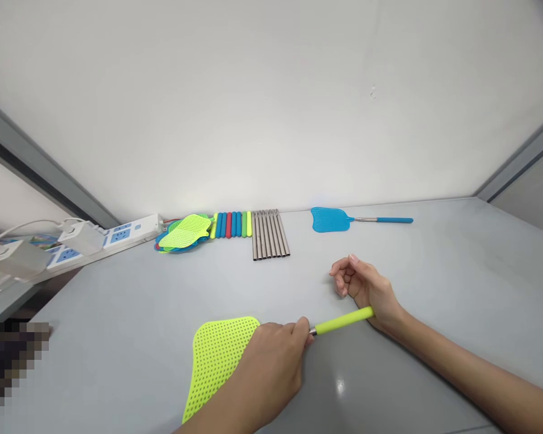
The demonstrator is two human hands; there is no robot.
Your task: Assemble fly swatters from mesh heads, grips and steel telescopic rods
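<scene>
My left hand (278, 358) is closed around the metal shaft of a yellow-green fly swatter (219, 352), just above the grey tabletop. The perforated head lies to the left, partly covered by that hand and forearm. On the other side, the swatter's smooth handle (344, 320) slants up to the right. Its end meets the heel of my right hand (366, 289). The fingers of that hand are loosely curled and apart, not wrapped around the handle. A short bit of metal shows between my left hand and the handle.
Along the wall, from left to right, lie a pile of swatter heads (185, 232), a row of coloured handles (228, 225), several metal rods (270, 235) and an assembled blue fly swatter (331, 219). A power strip (117, 235) with plugged-in adapters runs along the left edge.
</scene>
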